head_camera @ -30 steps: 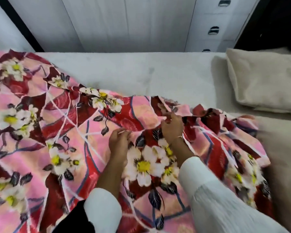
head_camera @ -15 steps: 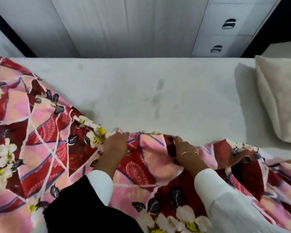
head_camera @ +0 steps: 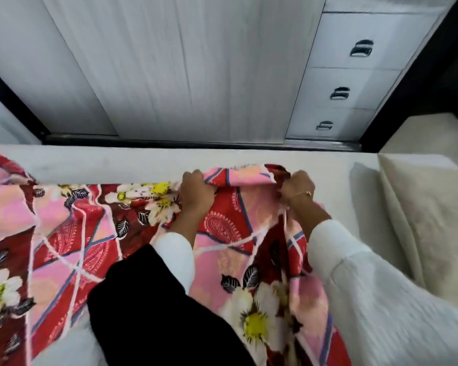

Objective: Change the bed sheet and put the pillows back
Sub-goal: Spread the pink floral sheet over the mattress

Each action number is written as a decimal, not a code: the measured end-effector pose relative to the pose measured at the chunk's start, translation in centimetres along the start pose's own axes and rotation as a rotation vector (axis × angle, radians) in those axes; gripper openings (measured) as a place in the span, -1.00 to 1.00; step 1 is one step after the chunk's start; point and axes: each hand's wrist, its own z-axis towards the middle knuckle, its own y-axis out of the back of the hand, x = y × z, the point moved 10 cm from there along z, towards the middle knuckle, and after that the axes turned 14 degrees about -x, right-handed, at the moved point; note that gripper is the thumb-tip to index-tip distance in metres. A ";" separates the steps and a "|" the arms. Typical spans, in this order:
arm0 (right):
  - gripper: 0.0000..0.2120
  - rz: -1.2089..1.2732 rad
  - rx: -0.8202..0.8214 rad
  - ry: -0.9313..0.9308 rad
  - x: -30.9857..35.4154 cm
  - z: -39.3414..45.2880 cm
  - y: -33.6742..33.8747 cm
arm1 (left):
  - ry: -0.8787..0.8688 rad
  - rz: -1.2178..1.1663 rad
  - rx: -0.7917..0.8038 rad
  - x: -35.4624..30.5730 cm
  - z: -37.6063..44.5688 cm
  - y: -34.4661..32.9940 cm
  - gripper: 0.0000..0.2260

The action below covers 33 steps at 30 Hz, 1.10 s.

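A pink and red floral bed sheet (head_camera: 72, 233) lies spread over the left and middle of the bare white mattress (head_camera: 103, 165). Its far edge is bunched up close to the mattress's far side. My left hand (head_camera: 196, 194) grips that bunched edge, and my right hand (head_camera: 296, 188), with a thin bracelet at the wrist, grips the same edge a little further right. A cream pillow (head_camera: 423, 220) lies on the mattress at the right, apart from the sheet.
Beyond the bed's far side stands a white wardrobe (head_camera: 169, 70) with a stack of three drawers (head_camera: 349, 72) at the right. A dark frame (head_camera: 407, 75) runs beside the drawers. A strip of bare mattress shows along the far edge.
Both hands have carried the sheet's edge away from me, from the middle of the mattress to near its far side. The sheet covers more of the mattress, and the view has tilted up.
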 end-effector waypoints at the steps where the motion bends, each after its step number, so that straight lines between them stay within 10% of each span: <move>1: -0.70 -0.032 -0.041 0.069 2.1 1.8 1.1 | 0.019 -0.049 -0.027 -1.1 1.7 -0.1 -0.77; 8: -0.70 -0.023 -0.204 0.411 11.4 11.8 2.5 | 0.025 -0.240 -0.144 -5.7 10.9 -3.4 -0.78; 12: -0.38 -0.264 0.091 0.520 7.1 14.8 -6.0 | -0.244 -0.263 0.149 -9.7 11.4 -11.3 -0.74; 16: -0.17 -0.471 0.147 0.626 -0.8 17.2 -13.6 | -0.443 0.303 0.517 -7.4 8.2 -24.1 -0.44; 22: -0.33 -0.301 -0.172 0.779 0.7 17.4 -12.7 | -0.658 0.321 -0.182 -8.8 7.9 -23.8 -0.48; 27: -0.63 -0.272 -0.222 0.722 1.5 17.6 -11.2 | -0.494 0.128 -0.321 -8.1 8.6 -18.9 -0.72; 33: -0.70 -0.520 -0.156 0.585 2.1 17.1 -11.2 | -0.198 0.596 0.156 -2.9 13.8 -16.4 -0.64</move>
